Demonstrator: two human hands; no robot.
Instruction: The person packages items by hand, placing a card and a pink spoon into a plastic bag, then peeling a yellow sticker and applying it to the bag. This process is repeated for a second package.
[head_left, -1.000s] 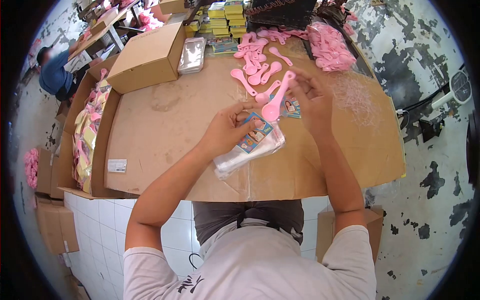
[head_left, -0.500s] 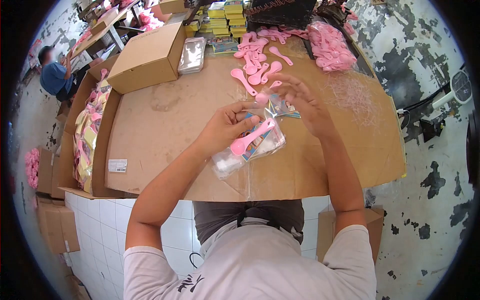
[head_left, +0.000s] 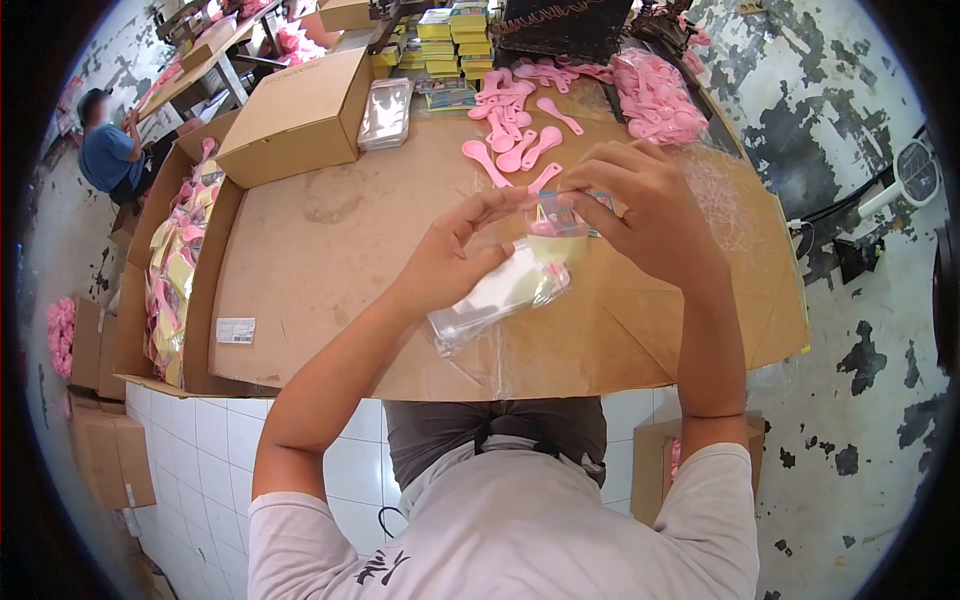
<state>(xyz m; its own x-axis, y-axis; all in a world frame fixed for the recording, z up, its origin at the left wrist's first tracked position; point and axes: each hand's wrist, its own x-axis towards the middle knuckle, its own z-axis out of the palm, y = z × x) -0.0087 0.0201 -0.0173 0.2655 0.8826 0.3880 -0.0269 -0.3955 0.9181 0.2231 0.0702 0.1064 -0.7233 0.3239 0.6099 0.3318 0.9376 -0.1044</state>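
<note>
A clear plastic bag [head_left: 556,222] hangs between my hands, its lower part blurred, with something pink and a pale yellow piece showing through. My right hand [head_left: 645,205] is closed, pinching the bag's upper edge between thumb and fingers. At the bag's left edge, my left hand [head_left: 462,250] has its fingers stretched out and its thumb apart. Flat clear plastic bags [head_left: 480,305] lie on the cardboard under my left hand. Just beyond the hands are several loose pink measuring spoons [head_left: 542,146], and part of a printed card [head_left: 597,203] shows beside my right fingers.
A carton of packed spoons [head_left: 178,270] stands left, with a closed cardboard box [head_left: 293,112] behind it. Stacked yellow-edged cards [head_left: 452,42], a pack of clear sleeves [head_left: 385,112] and a bag of pink spoons [head_left: 655,98] line the back. A person [head_left: 108,150] sits far left.
My right hand has come down and closed on the bag's edge. The pink spoon and printed card that faced up by my left hand have swung away, and the left fingers have straightened.
</note>
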